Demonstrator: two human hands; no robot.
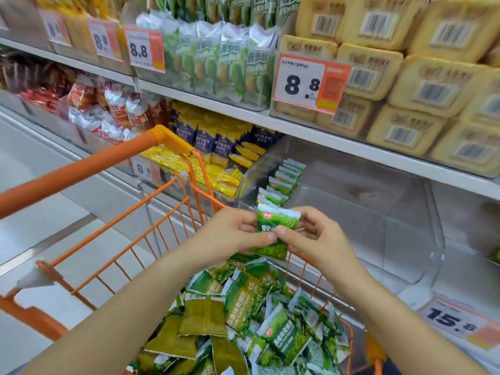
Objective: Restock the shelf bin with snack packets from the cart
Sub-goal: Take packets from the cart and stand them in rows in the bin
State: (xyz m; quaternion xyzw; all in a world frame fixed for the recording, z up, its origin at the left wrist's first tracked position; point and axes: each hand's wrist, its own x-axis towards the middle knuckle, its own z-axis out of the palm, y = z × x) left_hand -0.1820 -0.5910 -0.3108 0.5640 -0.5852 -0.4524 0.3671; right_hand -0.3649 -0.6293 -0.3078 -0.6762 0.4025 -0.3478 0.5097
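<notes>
A green snack packet (278,221) is held upright above the cart, pinched from both sides. My left hand (232,234) grips its left edge and my right hand (313,236) grips its right edge. Below them the orange wire cart (130,234) holds a heap of several green snack packets (251,315). Just beyond my hands stands the clear shelf bin (351,212), with a row of green packets (284,180) standing along its left side and the rest of it bare.
The cart's orange handle (89,166) crosses the left. Yellow and blue packets (216,150) fill the bin to the left. Green packs (216,55) and yellow biscuit packs (405,85) fill the shelf above. A 15.8 price tag (460,323) hangs at lower right.
</notes>
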